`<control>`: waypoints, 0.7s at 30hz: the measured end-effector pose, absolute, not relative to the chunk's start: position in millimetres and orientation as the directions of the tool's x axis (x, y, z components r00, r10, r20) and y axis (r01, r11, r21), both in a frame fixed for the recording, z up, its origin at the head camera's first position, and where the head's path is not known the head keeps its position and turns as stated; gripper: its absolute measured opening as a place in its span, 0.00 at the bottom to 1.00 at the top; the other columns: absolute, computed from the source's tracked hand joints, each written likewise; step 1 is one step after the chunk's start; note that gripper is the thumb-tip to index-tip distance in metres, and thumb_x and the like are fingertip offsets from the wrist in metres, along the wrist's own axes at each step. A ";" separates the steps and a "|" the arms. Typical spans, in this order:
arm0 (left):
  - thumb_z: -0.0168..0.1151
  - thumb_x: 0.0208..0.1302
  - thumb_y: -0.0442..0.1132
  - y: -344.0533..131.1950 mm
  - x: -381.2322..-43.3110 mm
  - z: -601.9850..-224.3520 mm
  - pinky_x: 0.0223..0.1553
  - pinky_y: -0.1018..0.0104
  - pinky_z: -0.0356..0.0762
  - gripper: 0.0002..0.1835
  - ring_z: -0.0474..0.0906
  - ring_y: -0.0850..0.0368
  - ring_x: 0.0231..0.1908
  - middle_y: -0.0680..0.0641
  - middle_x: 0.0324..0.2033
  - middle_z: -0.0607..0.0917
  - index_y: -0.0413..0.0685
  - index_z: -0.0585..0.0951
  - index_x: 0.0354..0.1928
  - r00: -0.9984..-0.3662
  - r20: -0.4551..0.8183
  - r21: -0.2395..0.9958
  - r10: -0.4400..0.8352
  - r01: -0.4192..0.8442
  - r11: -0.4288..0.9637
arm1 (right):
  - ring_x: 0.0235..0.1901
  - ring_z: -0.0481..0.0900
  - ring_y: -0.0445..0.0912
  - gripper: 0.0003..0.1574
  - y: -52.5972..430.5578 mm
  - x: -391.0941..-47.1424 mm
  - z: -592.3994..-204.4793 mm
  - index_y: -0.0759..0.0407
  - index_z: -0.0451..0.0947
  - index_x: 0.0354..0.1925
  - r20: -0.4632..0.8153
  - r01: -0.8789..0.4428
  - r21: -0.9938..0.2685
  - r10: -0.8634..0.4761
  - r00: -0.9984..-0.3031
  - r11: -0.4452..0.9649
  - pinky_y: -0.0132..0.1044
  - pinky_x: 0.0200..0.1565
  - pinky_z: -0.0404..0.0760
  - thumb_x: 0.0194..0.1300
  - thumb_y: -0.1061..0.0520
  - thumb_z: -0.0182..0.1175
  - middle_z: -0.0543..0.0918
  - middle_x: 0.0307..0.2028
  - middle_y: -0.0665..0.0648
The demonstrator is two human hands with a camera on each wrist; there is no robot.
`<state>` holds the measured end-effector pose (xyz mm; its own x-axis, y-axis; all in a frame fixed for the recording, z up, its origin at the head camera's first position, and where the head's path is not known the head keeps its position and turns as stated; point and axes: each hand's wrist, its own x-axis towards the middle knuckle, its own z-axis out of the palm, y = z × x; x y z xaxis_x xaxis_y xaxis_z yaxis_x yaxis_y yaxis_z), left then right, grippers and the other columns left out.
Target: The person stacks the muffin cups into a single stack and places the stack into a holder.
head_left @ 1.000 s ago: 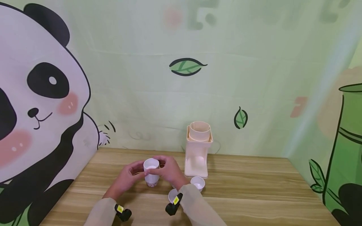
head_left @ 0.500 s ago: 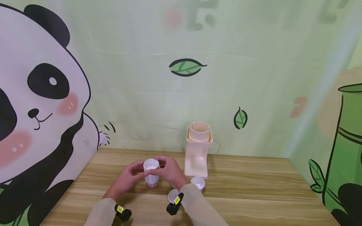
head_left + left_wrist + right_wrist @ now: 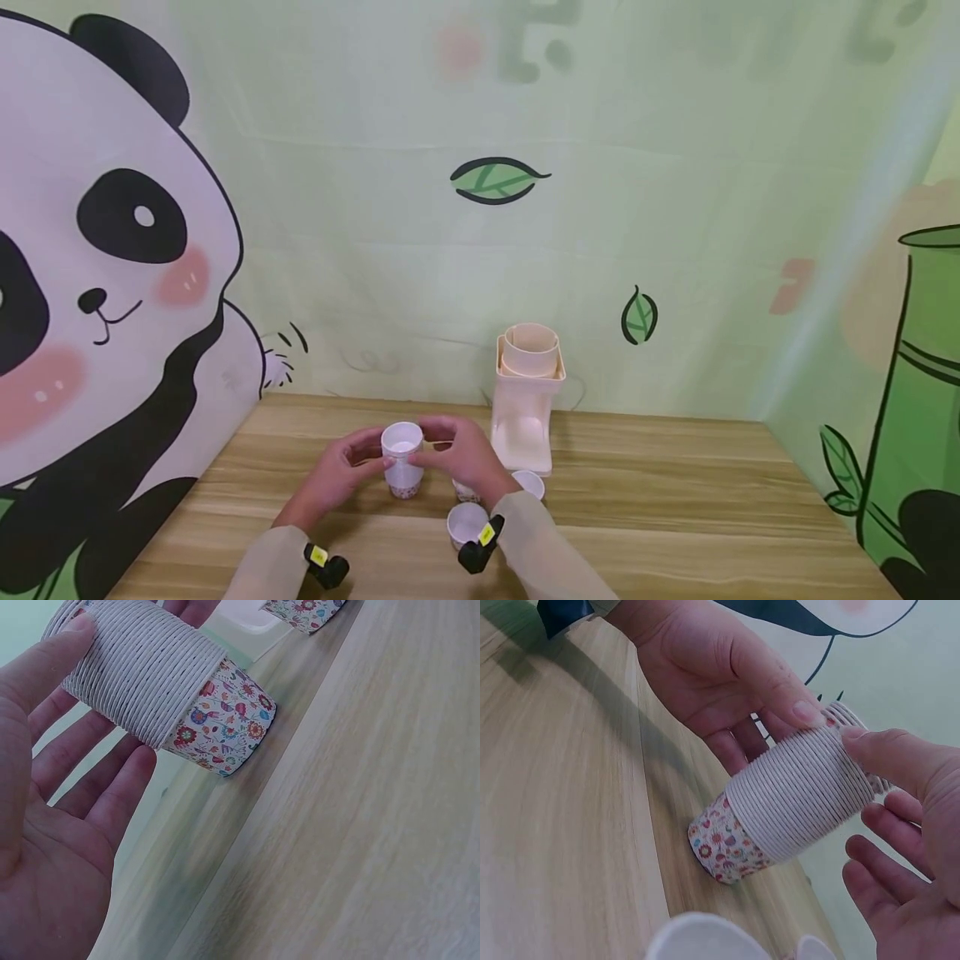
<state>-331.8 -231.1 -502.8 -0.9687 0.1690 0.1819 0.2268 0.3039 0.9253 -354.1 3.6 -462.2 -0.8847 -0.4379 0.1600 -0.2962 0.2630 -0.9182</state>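
Note:
A stack of paper cups (image 3: 403,477), white rims above a floral-printed bottom, stands upright between both hands over the table. My left hand (image 3: 339,473) holds it from the left, thumb in front and fingers behind. From the right, my right hand (image 3: 467,457) pinches the stack's upper part with its thumb; its other fingers are partly hidden. A strip of floral print shows below the topmost rims of the cup stack (image 3: 799,799) in the right wrist view, so the upper part looks slightly raised. The left wrist view shows the left fingers (image 3: 124,787) along the stack's far side.
By my right wrist stand a white cup (image 3: 467,523), a second cup (image 3: 531,483) and a floral cup (image 3: 465,492), partly hidden by the hand and sleeve. A pale pink stand (image 3: 522,417) with a round holder on top is behind them, near the wall.
My right hand has shifted slightly right, its thumb moving from the stack's front toward its right side. More of the cups beside it show. The left hand stays put.

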 end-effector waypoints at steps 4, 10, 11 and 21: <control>0.71 0.66 0.42 -231.6 -332.7 -504.9 0.58 0.67 0.81 0.29 0.82 0.48 0.59 0.38 0.59 0.85 0.43 0.77 0.67 -0.967 0.183 0.926 0.178 0.230 0.298 | 0.59 0.83 0.54 0.34 12.0 -356.0 -466.1 0.56 0.82 0.60 0.160 -0.294 -0.919 -0.433 -0.887 0.263 0.54 0.64 0.80 0.57 0.50 0.78 0.86 0.59 0.56; 0.71 0.66 0.41 -231.8 -333.3 -505.9 0.56 0.72 0.80 0.29 0.83 0.50 0.58 0.37 0.58 0.84 0.41 0.76 0.67 -0.964 0.191 0.931 0.186 0.238 0.278 | 0.60 0.82 0.55 0.34 23.2 -354.4 -464.8 0.56 0.81 0.61 0.166 -0.299 -0.917 -0.432 -0.886 0.262 0.51 0.63 0.80 0.59 0.49 0.77 0.84 0.61 0.60; 0.71 0.66 0.41 -232.0 -333.3 -506.0 0.56 0.72 0.80 0.29 0.82 0.49 0.58 0.37 0.59 0.84 0.41 0.76 0.67 -0.963 0.194 0.929 0.188 0.242 0.279 | 0.60 0.82 0.56 0.34 25.0 -353.6 -464.1 0.56 0.81 0.61 0.166 -0.297 -0.918 -0.429 -0.888 0.261 0.50 0.63 0.80 0.59 0.49 0.77 0.85 0.60 0.60; 0.71 0.66 0.41 -232.3 -332.1 -502.9 0.60 0.61 0.81 0.30 0.81 0.42 0.60 0.37 0.59 0.84 0.41 0.76 0.67 -0.966 0.185 0.926 0.182 0.233 0.296 | 0.58 0.83 0.51 0.31 51.3 -348.4 -466.1 0.52 0.83 0.59 0.198 -0.281 -0.937 -0.348 -0.916 0.207 0.48 0.64 0.79 0.60 0.45 0.76 0.87 0.56 0.54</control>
